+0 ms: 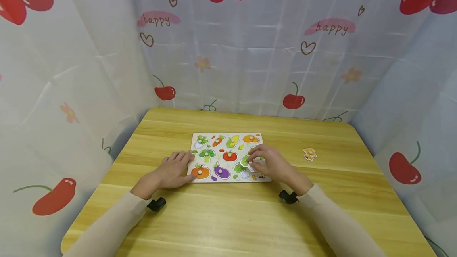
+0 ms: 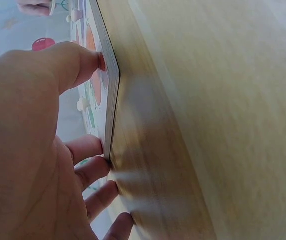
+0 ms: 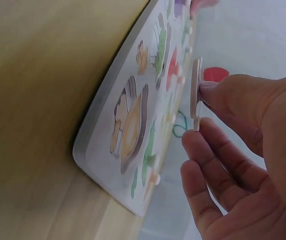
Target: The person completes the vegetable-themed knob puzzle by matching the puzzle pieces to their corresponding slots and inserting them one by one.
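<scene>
A flat wooden vegetable puzzle board [image 1: 210, 164] lies on the table, with knobbed pieces such as a tomato [image 1: 230, 156], an eggplant [image 1: 222, 171] and a pumpkin [image 1: 200, 172] in it. My left hand [image 1: 175, 169] rests at the board's left edge, its thumb on the top face and its fingers along the side. Over the board's right part, my right hand [image 1: 272, 163] pinches a thin leafy-green vegetable puzzle piece [image 3: 196, 92] between thumb and fingers. In the right wrist view this piece is tilted on edge above the board. Part of the board's right side is hidden under that hand.
A mushroom puzzle piece [image 1: 310, 154] lies on the table to the right of the board. A mushroom-shaped recess [image 3: 127, 125] shows near the board's corner. Patterned curtains [image 1: 228, 66] surround the wooden table [image 1: 221, 213] at the back and both sides.
</scene>
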`<control>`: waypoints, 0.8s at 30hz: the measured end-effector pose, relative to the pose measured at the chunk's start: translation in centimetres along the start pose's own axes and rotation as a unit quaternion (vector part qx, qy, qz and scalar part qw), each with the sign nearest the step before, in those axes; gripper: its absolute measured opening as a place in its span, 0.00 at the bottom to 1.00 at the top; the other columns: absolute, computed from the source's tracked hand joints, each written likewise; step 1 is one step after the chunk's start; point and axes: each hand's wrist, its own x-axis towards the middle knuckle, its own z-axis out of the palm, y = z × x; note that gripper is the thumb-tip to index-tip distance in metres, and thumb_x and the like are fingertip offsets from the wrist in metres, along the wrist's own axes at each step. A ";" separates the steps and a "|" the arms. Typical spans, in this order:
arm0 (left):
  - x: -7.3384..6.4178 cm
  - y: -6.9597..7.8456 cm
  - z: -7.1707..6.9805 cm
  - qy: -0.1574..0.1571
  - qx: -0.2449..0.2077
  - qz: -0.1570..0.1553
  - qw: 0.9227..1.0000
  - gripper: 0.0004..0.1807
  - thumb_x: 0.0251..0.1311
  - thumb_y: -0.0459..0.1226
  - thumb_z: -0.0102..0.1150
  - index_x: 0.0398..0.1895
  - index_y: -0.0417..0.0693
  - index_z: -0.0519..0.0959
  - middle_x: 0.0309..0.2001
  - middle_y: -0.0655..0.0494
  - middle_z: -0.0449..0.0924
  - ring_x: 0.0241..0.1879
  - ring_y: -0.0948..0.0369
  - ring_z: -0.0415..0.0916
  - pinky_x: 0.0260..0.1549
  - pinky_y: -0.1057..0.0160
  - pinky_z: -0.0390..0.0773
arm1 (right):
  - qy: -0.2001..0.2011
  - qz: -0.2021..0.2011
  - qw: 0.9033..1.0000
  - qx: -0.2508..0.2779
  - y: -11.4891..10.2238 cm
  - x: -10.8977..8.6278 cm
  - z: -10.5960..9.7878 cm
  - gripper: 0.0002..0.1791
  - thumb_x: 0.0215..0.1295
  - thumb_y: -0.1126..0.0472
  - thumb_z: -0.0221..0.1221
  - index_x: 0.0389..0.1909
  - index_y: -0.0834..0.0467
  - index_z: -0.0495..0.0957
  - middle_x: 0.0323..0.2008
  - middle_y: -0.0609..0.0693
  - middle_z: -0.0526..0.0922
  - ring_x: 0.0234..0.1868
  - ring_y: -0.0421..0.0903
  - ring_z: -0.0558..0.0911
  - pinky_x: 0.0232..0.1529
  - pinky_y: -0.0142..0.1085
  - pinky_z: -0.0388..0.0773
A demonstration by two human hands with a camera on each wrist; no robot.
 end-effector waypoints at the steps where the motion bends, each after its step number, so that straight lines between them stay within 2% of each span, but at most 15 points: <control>1: 0.0 0.0 0.0 0.000 0.001 0.001 1.000 0.44 0.85 0.59 0.62 0.90 0.42 0.66 0.91 0.36 0.64 0.87 0.34 0.63 0.72 0.26 0.71 | -0.003 -0.001 1.000 0.002 -0.1 0.1 0.1 0.05 0.76 0.66 0.77 0.49 0.58 0.96 0.60 0.56 0.93 0.64 0.59 0.91 0.72 0.61 0.87; 12: 0.0 0.0 0.0 0.007 0.010 0.006 1.000 0.41 0.85 0.58 0.63 0.87 0.43 0.69 0.90 0.37 0.65 0.86 0.35 0.65 0.70 0.27 0.74 | -0.016 -0.024 0.999 0.014 -0.7 0.3 1.6 0.05 0.77 0.67 0.76 0.49 0.57 0.96 0.59 0.55 0.93 0.63 0.56 0.92 0.66 0.56 0.89; 24: -0.1 0.0 -0.1 0.002 0.003 0.004 1.000 0.44 0.85 0.59 0.62 0.90 0.42 0.66 0.90 0.36 0.64 0.87 0.34 0.64 0.71 0.27 0.72 | -0.034 -0.015 0.999 0.005 -0.6 0.5 2.5 0.05 0.78 0.66 0.75 0.49 0.56 0.96 0.59 0.52 0.93 0.63 0.53 0.91 0.67 0.53 0.89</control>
